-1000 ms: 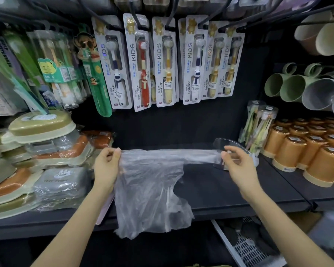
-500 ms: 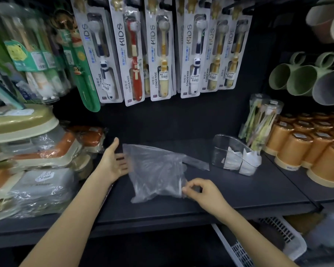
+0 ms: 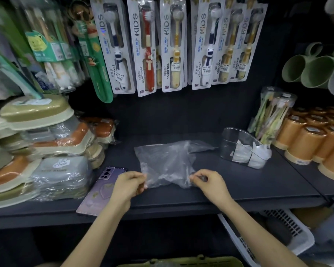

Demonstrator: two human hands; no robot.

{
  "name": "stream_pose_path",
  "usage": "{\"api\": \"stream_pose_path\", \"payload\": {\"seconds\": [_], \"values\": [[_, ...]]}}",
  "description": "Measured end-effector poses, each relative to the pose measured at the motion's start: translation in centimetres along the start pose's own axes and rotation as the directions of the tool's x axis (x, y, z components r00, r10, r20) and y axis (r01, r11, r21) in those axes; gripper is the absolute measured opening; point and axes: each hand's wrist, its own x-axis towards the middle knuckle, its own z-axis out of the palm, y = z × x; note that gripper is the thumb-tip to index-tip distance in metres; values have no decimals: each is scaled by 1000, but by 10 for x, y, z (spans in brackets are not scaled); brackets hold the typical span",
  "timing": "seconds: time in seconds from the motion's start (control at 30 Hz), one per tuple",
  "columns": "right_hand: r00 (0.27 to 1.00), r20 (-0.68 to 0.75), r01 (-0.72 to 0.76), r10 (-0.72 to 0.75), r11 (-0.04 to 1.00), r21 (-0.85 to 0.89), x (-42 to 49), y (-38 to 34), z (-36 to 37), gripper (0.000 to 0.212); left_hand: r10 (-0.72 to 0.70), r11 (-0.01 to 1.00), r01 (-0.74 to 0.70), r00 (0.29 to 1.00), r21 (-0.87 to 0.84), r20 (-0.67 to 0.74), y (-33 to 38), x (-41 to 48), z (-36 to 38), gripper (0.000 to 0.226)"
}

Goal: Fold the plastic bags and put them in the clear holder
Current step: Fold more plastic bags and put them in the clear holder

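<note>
Your left hand (image 3: 127, 183) now sits at the near corner, no longer the far edge; with your right hand (image 3: 210, 183), curled fingers (image 3: 138, 179) pinch one plastic bag (image 3: 166, 160) lying beside one clear holder (image 3: 231, 143).

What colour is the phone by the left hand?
The phone is lilac purple; head view.

The phone (image 3: 104, 182) on the shelf (image 3: 258, 182) is partly covered by the left hand (image 3: 128, 185) and its forearm. The fingertips of that hand and the right hand (image 3: 208, 183) are largely hidden where they pinch the plastic bag (image 3: 166, 160). The toothbrush packs (image 3: 174, 45) are cut off at the top, their price stickers too small to read. The green cups (image 3: 312, 71) run off the right edge, and the packages (image 3: 12, 60) at far left are blurred.
</note>
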Motion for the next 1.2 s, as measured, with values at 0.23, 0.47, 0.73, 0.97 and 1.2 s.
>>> {"api": "stream_pose_path", "payload": {"seconds": [0.23,0.47,0.73,0.97,1.2], "values": [[999,26,-33,29,987,154,0,9,-40,14,-114,976,109,993,-187,-17,-1,24,-27,20],[995,66,-87,76,979,184,-6,18,-52,7,-110,948,160,976,-276,188,2,14,-33,10],[946,259,-276,193,902,334,-14,13,-69,33,-85,958,77,996,-277,-15,-12,14,-32,19],[958,197,-259,208,922,288,-22,21,-80,34,-130,911,104,991,-399,-37,-12,19,-39,34],[952,84,-305,294,898,316,-26,23,-81,26,-60,917,31,996,-399,-60,-17,11,-30,15]]}}
